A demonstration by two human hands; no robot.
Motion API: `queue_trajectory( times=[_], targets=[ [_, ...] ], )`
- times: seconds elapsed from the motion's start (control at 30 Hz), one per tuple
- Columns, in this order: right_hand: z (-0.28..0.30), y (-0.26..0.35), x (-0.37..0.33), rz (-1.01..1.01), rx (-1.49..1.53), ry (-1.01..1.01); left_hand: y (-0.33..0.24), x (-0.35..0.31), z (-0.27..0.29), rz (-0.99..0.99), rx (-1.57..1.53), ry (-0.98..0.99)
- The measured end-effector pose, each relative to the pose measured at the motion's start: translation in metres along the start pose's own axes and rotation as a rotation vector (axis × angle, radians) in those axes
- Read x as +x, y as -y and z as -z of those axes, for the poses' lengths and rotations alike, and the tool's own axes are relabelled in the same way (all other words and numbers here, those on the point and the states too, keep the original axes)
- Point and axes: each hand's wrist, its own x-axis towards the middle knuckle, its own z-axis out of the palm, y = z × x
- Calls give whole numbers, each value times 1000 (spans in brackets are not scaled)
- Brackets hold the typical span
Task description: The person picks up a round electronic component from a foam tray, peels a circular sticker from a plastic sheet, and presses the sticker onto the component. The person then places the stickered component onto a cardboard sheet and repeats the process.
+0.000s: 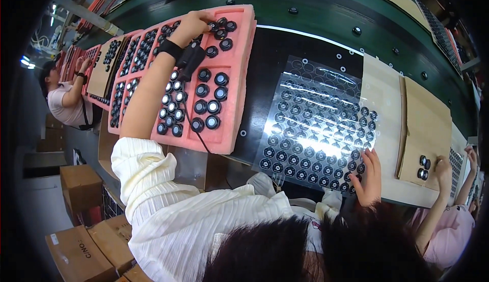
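My left hand (193, 28) reaches into the upper right compartment of a pink foam tray (232, 124), its fingertips closed on a small black round part (213, 27). Similar black parts with pale or dark centres, such as a black knob-like part (225, 44), lie around it. A black strap (170, 48) circles my left wrist, and a black box (191, 60) with a cable hangs beside it. My right hand (371, 177) lies with its fingers spread at the right edge of a clear sheet of round black stickers (300, 154).
A green conveyor belt (326, 24) beyond the table carries scattered black parts. Brown cardboard (425, 124) with several parts lies at right, near another person's hand (444, 172). Another person (66, 96) works at far left. Cardboard boxes (76, 254) stand at lower left.
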Motion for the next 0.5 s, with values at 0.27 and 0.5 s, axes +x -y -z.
queue_trajectory(
  times=[0.27,0.5],
  targets=[
    [-1,2,-8,-31,-3,4,-3,-8,-23,-532,1017,-251],
    [-4,11,-9,-20,-104,25,-6,-22,-22,-252,978,13]
  ],
)
